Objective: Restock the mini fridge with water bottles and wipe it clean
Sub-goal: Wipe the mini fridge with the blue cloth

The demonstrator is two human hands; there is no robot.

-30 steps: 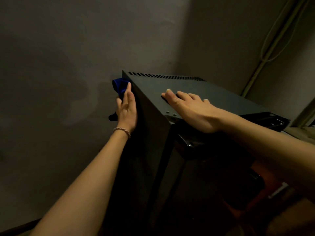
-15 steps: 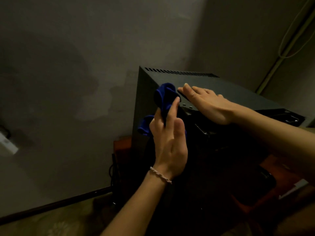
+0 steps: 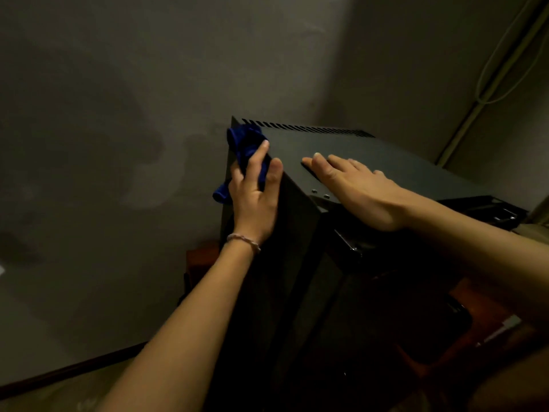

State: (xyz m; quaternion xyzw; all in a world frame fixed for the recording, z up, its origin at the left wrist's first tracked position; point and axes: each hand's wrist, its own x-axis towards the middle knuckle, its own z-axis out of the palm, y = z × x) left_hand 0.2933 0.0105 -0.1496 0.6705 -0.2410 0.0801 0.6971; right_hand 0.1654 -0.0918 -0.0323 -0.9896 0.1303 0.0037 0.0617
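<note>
- Where the mini fridge [image 3: 371, 162] meets the wall at its back left corner, the blue cloth [image 3: 245, 144] is bunched against the top of the fridge's left side panel, one tail hanging below the hand.
- Just right of that, the left hand [image 3: 255, 200] presses the cloth to the panel; its fingers [image 3: 258, 156] lie nearly straight along the top left edge and point toward the fridge's rear vents, the thumb resting on that edge.
- Further right, on the fridge top, the right hand [image 3: 362, 194] lies flat with its fingers spread and holding nothing, apparently steadying the cabinet.
- By my reading, the unwiped left panel runs down and forward from the cloth, so the left hand is the nearer one for the next stroke.
- No water bottles are in view; the fridge's inside is too dark to read.
</note>
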